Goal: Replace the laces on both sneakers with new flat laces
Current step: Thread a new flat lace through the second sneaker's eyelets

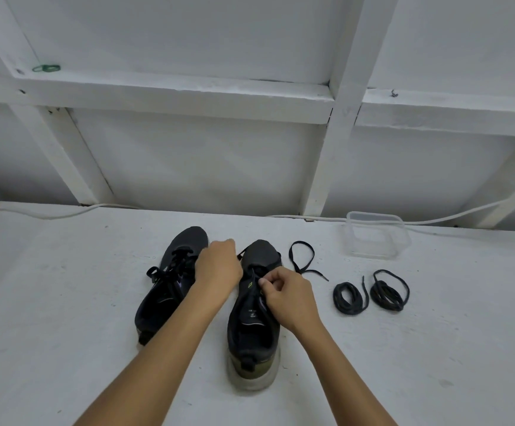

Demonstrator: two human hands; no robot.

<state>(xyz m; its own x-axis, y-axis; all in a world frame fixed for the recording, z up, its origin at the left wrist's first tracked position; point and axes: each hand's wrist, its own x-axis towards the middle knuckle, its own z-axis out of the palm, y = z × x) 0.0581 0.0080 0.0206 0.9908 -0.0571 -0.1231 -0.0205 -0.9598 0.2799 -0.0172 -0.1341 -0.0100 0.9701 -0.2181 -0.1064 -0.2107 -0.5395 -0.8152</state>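
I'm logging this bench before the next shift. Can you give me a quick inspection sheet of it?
Surface: white table, scuffed.
Job's things: left sneaker laced; right sneaker being worked on; loose lace; two coiled laces.
Clutter: clear plastic container.
Grippers: left hand over the sneakers, grip hidden; right hand pinches lace at the eyelets.
Cables: white cable along the table's far edge.
Surroundings: white framed wall.
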